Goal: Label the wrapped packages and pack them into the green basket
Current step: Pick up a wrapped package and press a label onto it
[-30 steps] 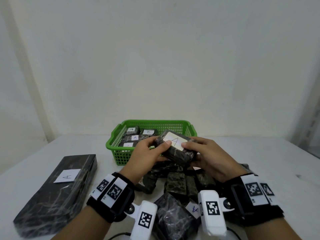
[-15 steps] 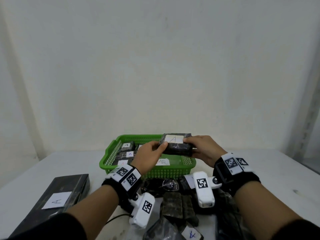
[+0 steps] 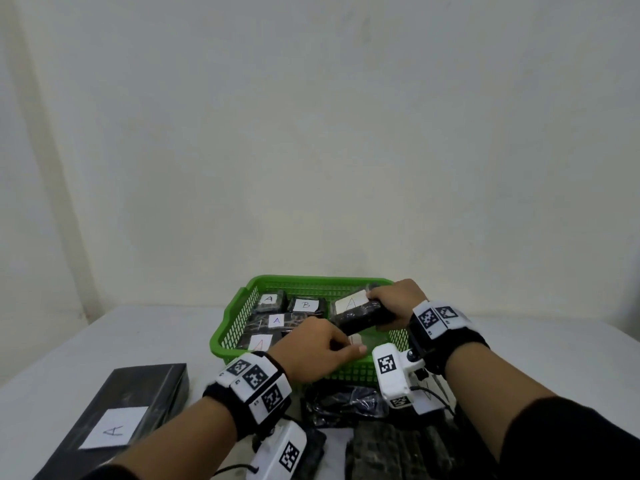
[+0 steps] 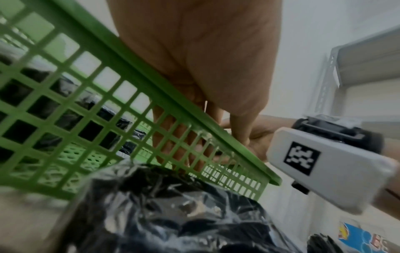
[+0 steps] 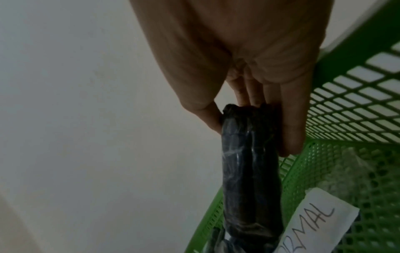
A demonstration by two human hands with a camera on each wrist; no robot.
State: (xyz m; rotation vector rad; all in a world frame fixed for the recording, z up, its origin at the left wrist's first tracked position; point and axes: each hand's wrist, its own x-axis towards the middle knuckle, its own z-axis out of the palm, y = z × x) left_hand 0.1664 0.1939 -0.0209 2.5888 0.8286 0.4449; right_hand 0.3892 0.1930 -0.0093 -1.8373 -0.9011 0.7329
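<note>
my right hand (image 3: 393,304) grips one end of a wrapped package (image 3: 360,315), label "a" up, tilted over the green basket's (image 3: 239,308) right side. my left hand (image 3: 317,349) hovers at the near rim, fingers curled, holding nothing visible.

the green basket (image 3: 239,323) is moulded plastic lattice, smooth with a slight sheen. the wrapped package (image 3: 363,315) has dark marbled paper under glossy, crinkled clear film and a matt white paper label. the table (image 3: 104,341) looks matt white. the wristbands (image 3: 450,337) are black cloth.
</note>
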